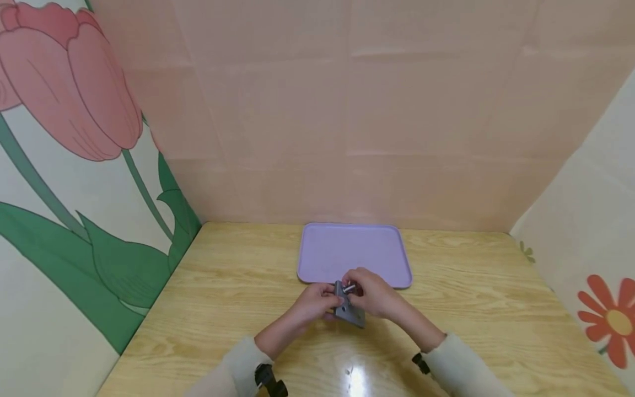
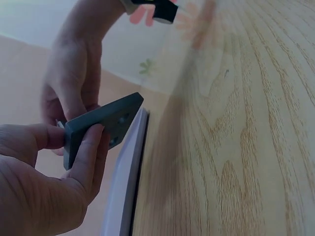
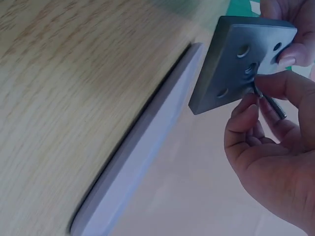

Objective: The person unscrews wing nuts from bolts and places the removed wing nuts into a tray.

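A grey metal plate (image 1: 351, 313) with several round holes is held up, tilted, close to the near edge of the lilac tray (image 1: 354, 253). My left hand (image 1: 311, 302) grips it by one edge, thumb on one face and fingers on the other, as the left wrist view shows on the plate (image 2: 106, 117). On the other side, my right hand (image 1: 373, 293) pinches a small threaded metal screw (image 3: 274, 106) between thumb and fingertips. One end of the screw is right at the plate's holed face, near the middle hole; the fingertips partly hide that end.
The lilac tray lies flat at the back of the wooden table (image 1: 238, 275). Behind it rises a pinkish-tan backdrop (image 1: 347, 121). Flower-printed panels stand at the left (image 1: 74, 165) and right (image 1: 585, 220). A dark strap (image 1: 270, 380) sits at the left sleeve.
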### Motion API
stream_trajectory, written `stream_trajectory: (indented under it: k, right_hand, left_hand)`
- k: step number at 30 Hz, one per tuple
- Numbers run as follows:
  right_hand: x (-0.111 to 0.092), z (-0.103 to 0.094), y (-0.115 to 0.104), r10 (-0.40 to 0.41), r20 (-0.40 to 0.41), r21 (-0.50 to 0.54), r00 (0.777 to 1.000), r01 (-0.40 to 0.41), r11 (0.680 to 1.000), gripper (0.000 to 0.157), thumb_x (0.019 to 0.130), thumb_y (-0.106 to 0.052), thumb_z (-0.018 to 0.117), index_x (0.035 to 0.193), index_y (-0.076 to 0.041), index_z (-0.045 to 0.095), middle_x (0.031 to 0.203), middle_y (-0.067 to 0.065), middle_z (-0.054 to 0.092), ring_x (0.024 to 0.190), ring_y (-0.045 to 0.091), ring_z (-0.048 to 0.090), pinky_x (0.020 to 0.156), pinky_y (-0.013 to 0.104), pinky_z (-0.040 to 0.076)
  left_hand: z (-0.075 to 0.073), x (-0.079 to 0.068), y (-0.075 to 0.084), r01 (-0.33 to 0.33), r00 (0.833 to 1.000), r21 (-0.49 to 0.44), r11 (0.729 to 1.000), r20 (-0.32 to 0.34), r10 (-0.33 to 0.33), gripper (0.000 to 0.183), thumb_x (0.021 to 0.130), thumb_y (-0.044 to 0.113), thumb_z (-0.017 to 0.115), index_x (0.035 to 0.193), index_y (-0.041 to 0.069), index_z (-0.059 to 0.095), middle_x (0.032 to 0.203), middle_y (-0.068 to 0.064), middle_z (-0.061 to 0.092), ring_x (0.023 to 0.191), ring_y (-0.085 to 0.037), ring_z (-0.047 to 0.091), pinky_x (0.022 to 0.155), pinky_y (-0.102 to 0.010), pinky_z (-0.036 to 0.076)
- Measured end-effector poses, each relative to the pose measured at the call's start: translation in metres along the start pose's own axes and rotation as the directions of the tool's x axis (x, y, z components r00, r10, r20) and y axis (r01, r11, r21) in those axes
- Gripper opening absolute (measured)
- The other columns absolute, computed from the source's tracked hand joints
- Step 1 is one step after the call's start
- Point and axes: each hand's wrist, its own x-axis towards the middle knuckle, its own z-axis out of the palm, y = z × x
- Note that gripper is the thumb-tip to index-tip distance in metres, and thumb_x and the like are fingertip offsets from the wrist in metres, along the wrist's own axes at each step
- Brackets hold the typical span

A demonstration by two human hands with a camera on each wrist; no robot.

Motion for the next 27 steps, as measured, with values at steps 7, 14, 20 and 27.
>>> stream_trajectory:
  k: [7,14,20,27]
  right_hand:
    - [-0.0023,0.0036,0.0034,-0.129,-0.052,-0.055,0.99,0.126,0.991,0.029,0.081,0.008,0.067,0.1,-0.014,0.066,0.092,-0.001,0.054,0.08,0.01,0.054,0.068,0.024,0.05]
    - [-0.0027,0.0035,0.0036,-0.051,-0.089,-0.009,0.995,0.05,0.999,0.013,0.091,-0.012,0.071,0.103,-0.01,0.066,0.095,0.001,0.059,0.078,0.01,0.054,0.066,0.024,0.049]
    - [-0.0009,0.0041,0.0006,0.162,-0.09,0.018,0.983,-0.161,0.987,0.031,0.096,-0.041,0.068,0.092,-0.01,0.068,0.084,-0.001,0.06,0.074,0.013,0.052,0.063,0.03,0.045]
    - [0.0011,0.0061,-0.0046,0.259,-0.041,0.004,0.965,-0.259,0.966,0.031,0.095,-0.041,0.069,0.086,-0.012,0.068,0.078,-0.001,0.061,0.071,0.014,0.052,0.061,0.031,0.044]
  left_hand:
    - [-0.0012,0.0004,-0.001,0.006,1.0,-0.022,1.0,0.008,-0.006,0.025,0.09,0.006,0.065,0.109,-0.01,0.066,0.099,-0.012,0.073,0.087,-0.019,0.07,0.072,-0.035,0.062]
    - [-0.0018,0.001,-0.002,0.002,1.0,-0.034,0.999,0.01,-0.001,0.028,0.091,0.006,0.065,0.113,-0.011,0.064,0.105,-0.015,0.073,0.091,-0.022,0.071,0.073,-0.035,0.062]
    - [-0.0025,-0.0011,-0.0009,0.023,1.0,-0.013,1.0,0.005,-0.023,0.027,0.092,0.007,0.066,0.114,-0.009,0.065,0.104,-0.014,0.073,0.09,-0.021,0.071,0.074,-0.037,0.062]
    - [-0.0015,-0.0021,-0.0022,0.019,1.0,-0.005,1.0,-0.004,-0.019,0.028,0.091,0.008,0.066,0.115,-0.008,0.065,0.104,-0.014,0.074,0.088,-0.021,0.071,0.074,-0.039,0.062]
